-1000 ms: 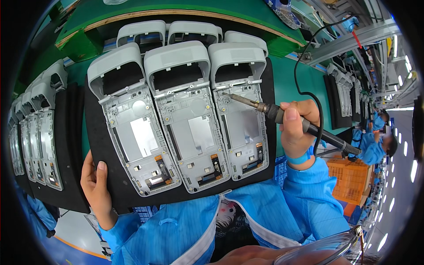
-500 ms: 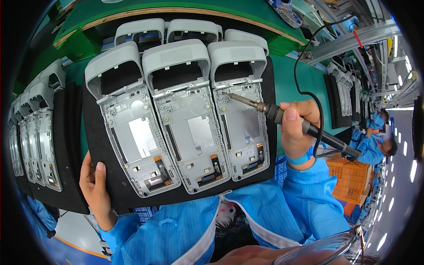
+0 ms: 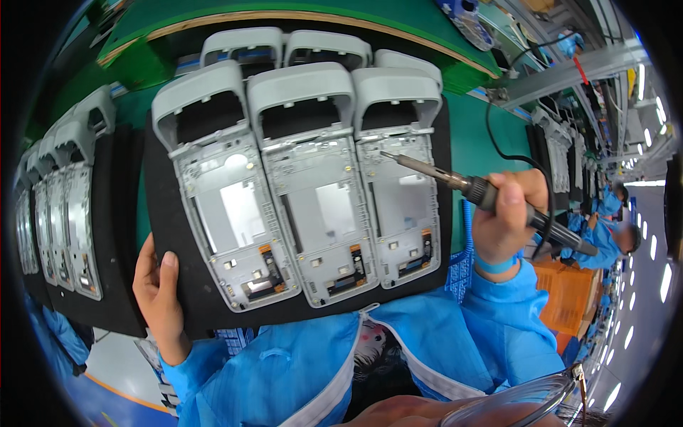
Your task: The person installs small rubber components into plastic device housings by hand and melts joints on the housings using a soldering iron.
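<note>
Iron point(image 3: 484, 193) has edged right, clenched in the right hand point(image 3: 509, 213), tip over the rightmost front housing point(image 3: 400, 186). Left hand's point(image 3: 158, 292) at the mat's point(image 3: 196, 281) left edge, can't tell if it's gripping tbh.

No text, number, label or sign is legible anywhere. The black-and-orange strip point(image 3: 358, 265) at five o'clock on each front grey housing point(image 3: 300, 193) is too small (and too blurred) to show readable marks; any print on the blue package point(image 3: 466, 24) at one o'clock is unreadable.
</note>
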Motion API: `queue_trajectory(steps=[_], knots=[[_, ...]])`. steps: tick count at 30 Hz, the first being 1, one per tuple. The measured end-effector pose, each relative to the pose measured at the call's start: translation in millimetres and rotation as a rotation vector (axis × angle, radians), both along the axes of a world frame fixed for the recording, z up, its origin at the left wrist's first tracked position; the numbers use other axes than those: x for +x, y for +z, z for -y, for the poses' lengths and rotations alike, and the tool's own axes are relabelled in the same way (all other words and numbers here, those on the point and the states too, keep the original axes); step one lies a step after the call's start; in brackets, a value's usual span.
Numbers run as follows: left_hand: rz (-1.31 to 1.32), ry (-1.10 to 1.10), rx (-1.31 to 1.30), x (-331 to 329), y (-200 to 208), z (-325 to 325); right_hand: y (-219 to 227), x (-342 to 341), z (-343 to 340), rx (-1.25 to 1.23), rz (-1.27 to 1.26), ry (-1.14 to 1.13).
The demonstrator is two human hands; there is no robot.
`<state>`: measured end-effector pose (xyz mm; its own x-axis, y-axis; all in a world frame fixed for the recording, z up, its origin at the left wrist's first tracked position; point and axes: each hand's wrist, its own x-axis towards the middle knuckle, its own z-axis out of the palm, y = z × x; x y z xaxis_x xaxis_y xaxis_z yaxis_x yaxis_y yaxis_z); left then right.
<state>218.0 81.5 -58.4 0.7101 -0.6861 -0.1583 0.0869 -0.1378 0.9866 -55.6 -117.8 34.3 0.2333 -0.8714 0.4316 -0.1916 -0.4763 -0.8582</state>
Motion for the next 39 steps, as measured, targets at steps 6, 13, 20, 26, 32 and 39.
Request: queue_trajectory(steps=[6, 13, 20, 26, 32, 39], knots=[[-0.070, -0.028, -0.052, -5, 3, 15, 5, 36, -9, -0.031, -0.252, 0.351], [-0.081, -0.041, -0.086, -4, 7, 10, -1, 59, -10, -0.079, -0.358, 0.221], [-0.078, -0.044, -0.089, -3, 5, 11, -12, 62, -8, -0.148, -0.345, 0.181], [-0.079, -0.037, -0.096, -4, 6, 12, -9, 61, -9, -0.137, -0.322, 0.193], [-0.052, -0.036, -0.083, -4, 4, 10, -10, 59, -9, -0.070, -0.292, 0.191], [-0.034, -0.024, -0.076, -4, 4, 10, -10, 61, -10, -0.132, -0.339, 0.201]])
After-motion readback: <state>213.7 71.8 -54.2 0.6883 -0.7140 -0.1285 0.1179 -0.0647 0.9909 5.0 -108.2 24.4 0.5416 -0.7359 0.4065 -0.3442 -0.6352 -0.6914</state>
